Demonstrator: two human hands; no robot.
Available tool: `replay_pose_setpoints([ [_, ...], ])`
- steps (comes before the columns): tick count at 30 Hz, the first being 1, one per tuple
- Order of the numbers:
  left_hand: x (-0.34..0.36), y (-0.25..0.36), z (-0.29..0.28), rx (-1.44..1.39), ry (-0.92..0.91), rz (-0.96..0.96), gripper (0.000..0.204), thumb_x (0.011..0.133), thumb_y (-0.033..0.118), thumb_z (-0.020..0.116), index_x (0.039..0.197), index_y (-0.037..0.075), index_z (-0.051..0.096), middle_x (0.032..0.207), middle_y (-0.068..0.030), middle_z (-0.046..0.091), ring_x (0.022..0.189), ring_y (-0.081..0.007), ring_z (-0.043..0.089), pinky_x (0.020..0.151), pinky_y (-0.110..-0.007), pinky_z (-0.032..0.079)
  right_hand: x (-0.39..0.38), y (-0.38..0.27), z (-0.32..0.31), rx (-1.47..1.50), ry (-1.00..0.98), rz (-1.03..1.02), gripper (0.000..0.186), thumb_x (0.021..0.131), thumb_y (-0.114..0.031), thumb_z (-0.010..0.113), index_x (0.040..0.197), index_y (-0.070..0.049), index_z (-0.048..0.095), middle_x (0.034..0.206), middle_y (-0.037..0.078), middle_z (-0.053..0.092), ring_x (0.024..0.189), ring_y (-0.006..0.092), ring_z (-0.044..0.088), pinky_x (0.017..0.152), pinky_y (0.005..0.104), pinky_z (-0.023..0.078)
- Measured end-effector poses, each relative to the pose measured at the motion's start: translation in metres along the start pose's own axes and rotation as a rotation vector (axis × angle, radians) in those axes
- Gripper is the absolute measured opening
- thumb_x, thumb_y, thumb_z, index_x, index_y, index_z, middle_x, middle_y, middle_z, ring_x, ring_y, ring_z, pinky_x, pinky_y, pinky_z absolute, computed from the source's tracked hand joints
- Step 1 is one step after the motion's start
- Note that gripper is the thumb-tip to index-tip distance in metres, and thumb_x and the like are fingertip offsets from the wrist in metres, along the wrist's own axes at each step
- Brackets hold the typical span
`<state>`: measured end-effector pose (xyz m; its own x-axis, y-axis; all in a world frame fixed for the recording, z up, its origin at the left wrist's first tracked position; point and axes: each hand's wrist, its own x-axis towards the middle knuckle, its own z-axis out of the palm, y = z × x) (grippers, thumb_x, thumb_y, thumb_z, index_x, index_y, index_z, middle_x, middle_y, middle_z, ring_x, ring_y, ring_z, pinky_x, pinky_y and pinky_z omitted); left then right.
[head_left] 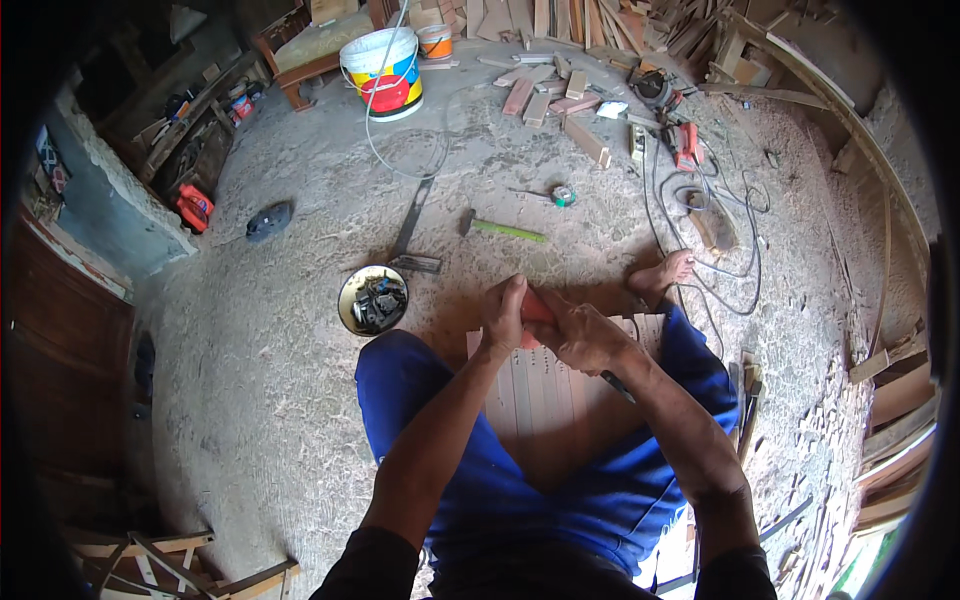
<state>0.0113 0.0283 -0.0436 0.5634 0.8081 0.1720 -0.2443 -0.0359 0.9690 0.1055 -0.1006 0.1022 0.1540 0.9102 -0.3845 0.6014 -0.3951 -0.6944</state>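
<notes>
My left hand is closed on the left end of a reddish, block-like object, its thumb on top. Against the same object's other side my right hand is closed too; most of the object is hidden by the fingers, so its kind cannot be told. Below both hands, between my knees, lies a row of wooden strips side by side, with small dark marks near their far ends. A thin dark piece pokes out beneath my right wrist.
A bowl of metal parts stands by my left knee. Ahead lie a green-handled hammer, a tape measure, a handsaw and a red power tool with looping cord. Farther off are a bucket and wood offcuts.
</notes>
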Motion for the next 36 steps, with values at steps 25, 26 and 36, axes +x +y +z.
replay_pose_setpoints([
  [25, -0.036, 0.049, -0.004, -0.179, -0.076, 0.035, 0.041, 0.104, 0.027, 0.05, 0.072, 0.003, 0.059, 0.066, 0.0014, 0.057, 0.064, -0.0059, 0.049, 0.059, -0.028, 0.041, -0.041, -0.023, 0.005, -0.056, 0.025, -0.205, 0.058, 0.101, -0.026, 0.058, 0.151, -0.011, 0.031, 0.108, 0.023, 0.071, 0.101, 0.0419, 0.069, 0.088, 0.0499, 0.052],
  [26, -0.037, 0.048, -0.005, -0.18, -0.076, 0.021, 0.041, 0.104, 0.027, 0.05, 0.072, 0.003, 0.059, 0.066, 0.0014, 0.057, 0.064, -0.0058, 0.049, 0.059, -0.028, 0.041, -0.042, -0.027, 0.004, -0.051, 0.014, -0.187, 0.059, 0.101, -0.026, 0.058, 0.151, -0.011, 0.03, 0.108, 0.023, 0.071, 0.101, 0.042, 0.069, 0.088, 0.05, 0.052],
  [36, -0.038, 0.05, -0.006, -0.166, -0.085, -0.037, 0.041, 0.104, 0.027, 0.05, 0.072, 0.004, 0.059, 0.067, 0.0018, 0.057, 0.064, -0.0053, 0.048, 0.059, -0.027, 0.041, -0.035, -0.014, 0.008, -0.059, 0.026, -0.208, 0.062, 0.101, -0.031, 0.057, 0.153, -0.012, 0.028, 0.104, 0.024, 0.071, 0.095, 0.0433, 0.069, 0.085, 0.0505, 0.052],
])
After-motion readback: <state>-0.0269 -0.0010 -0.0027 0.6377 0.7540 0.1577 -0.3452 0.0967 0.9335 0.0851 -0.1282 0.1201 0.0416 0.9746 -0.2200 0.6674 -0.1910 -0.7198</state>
